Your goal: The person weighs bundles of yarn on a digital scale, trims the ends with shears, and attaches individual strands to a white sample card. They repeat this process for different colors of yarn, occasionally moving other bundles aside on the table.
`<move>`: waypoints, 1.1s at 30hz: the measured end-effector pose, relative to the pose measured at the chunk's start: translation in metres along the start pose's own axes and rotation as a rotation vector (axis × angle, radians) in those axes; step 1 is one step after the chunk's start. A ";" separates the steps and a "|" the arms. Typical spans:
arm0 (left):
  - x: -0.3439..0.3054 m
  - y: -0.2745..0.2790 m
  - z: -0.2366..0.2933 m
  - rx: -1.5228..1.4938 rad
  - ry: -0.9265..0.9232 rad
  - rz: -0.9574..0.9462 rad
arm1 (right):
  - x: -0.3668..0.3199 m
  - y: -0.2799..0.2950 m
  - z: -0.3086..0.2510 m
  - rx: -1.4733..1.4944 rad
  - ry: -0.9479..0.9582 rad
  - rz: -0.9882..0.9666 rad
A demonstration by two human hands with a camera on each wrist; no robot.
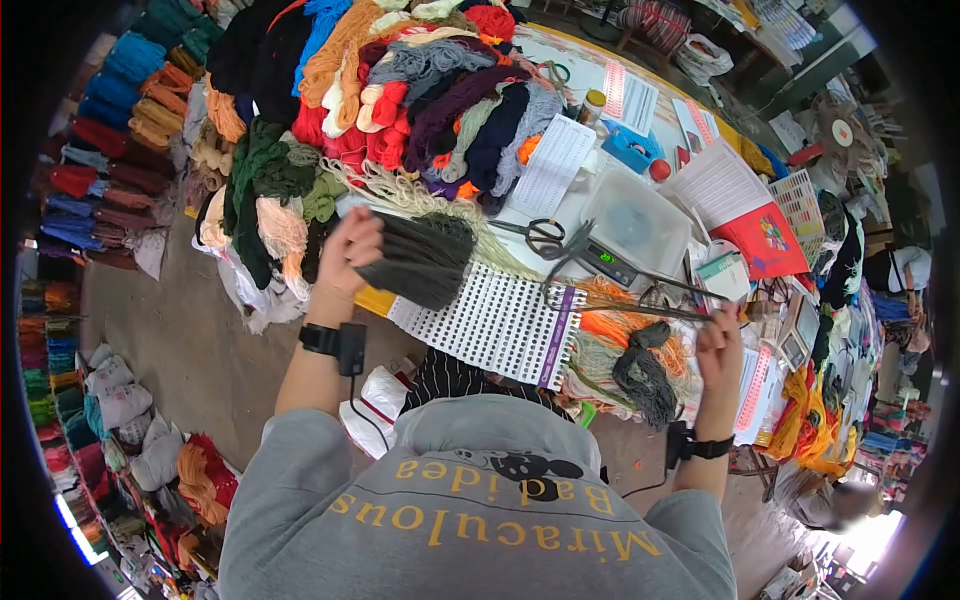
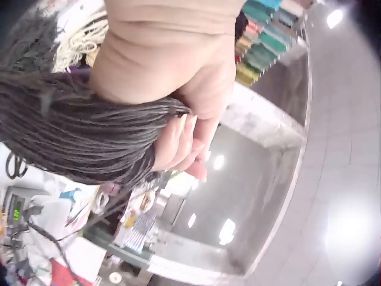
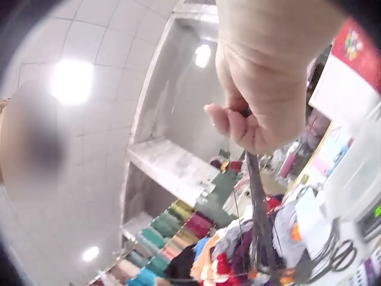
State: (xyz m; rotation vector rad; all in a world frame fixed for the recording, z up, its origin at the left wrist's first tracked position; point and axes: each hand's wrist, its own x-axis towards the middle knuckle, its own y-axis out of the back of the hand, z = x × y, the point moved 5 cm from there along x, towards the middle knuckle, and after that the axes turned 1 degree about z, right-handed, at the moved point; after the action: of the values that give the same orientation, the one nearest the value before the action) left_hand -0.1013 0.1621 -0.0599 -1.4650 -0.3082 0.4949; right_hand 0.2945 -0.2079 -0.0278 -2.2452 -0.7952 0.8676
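Observation:
My left hand (image 1: 350, 250) grips one end of a thick dark grey yarn hank (image 1: 422, 262) held above the table's near edge. In the left wrist view the fingers of that hand (image 2: 178, 140) curl round the dark strands (image 2: 77, 131). My right hand (image 1: 718, 350), out to the right, pinches thin dark strands (image 1: 670, 300) that stretch leftward over the table. The right wrist view shows the fingers of this hand (image 3: 244, 122) curled, with dark strands (image 3: 257, 202) running away from them.
Scissors (image 1: 545, 236) lie beside a scale (image 1: 608, 262) bearing a clear plastic tub (image 1: 640, 215). A dotted sheet (image 1: 490, 325) covers the near edge. Piled coloured yarn (image 1: 400, 90) fills the far left; papers and a red booklet (image 1: 768, 240) lie to the right. Another grey hank (image 1: 645, 375) rests near the right hand.

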 end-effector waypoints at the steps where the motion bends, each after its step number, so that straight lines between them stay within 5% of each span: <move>1: -0.005 0.002 0.017 -0.078 -0.088 -0.057 | 0.002 0.026 -0.017 0.130 0.044 0.044; 4: -0.013 -0.032 0.016 -0.160 -0.147 -0.161 | 0.000 0.070 -0.042 0.181 0.112 0.116; 9: 0.007 -0.023 -0.041 0.072 -0.005 -0.141 | 0.010 -0.013 0.021 -0.165 -0.025 0.079; 11: 0.020 -0.039 -0.070 0.147 0.080 -0.354 | 0.017 -0.049 0.055 -0.363 -0.078 -0.035; 12: 0.024 -0.044 -0.082 0.238 0.094 -0.221 | 0.016 -0.075 0.070 -0.462 -0.111 -0.025; 20: 0.026 -0.061 -0.133 0.219 0.249 -0.201 | 0.024 -0.174 0.139 -0.804 -0.224 -0.241; 25: 0.023 -0.062 -0.138 0.393 0.200 -0.134 | -0.018 -0.202 0.173 -1.094 -0.513 -0.678; 27: 0.023 -0.055 -0.133 0.320 0.168 -0.070 | -0.024 -0.192 0.185 -1.139 -0.585 -0.714; 29: 0.024 -0.054 -0.121 0.217 0.149 -0.206 | -0.018 -0.173 0.191 -1.169 -0.288 -0.634; 30: 0.023 -0.051 -0.115 0.262 0.083 -0.056 | -0.011 -0.166 0.194 -1.237 -0.030 -0.657; 31: 0.024 -0.051 -0.107 0.243 0.072 -0.101 | -0.010 -0.165 0.192 -1.453 0.191 -0.690; 33: 0.024 -0.050 -0.094 0.232 0.052 -0.134 | -0.011 -0.134 0.218 -1.568 0.012 -0.772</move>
State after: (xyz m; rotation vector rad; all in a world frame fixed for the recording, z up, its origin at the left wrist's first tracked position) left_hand -0.0278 0.0912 -0.0214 -1.2208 -0.2956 0.3708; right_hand 0.0862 -0.0624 -0.0627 -2.4992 -2.7057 -0.3927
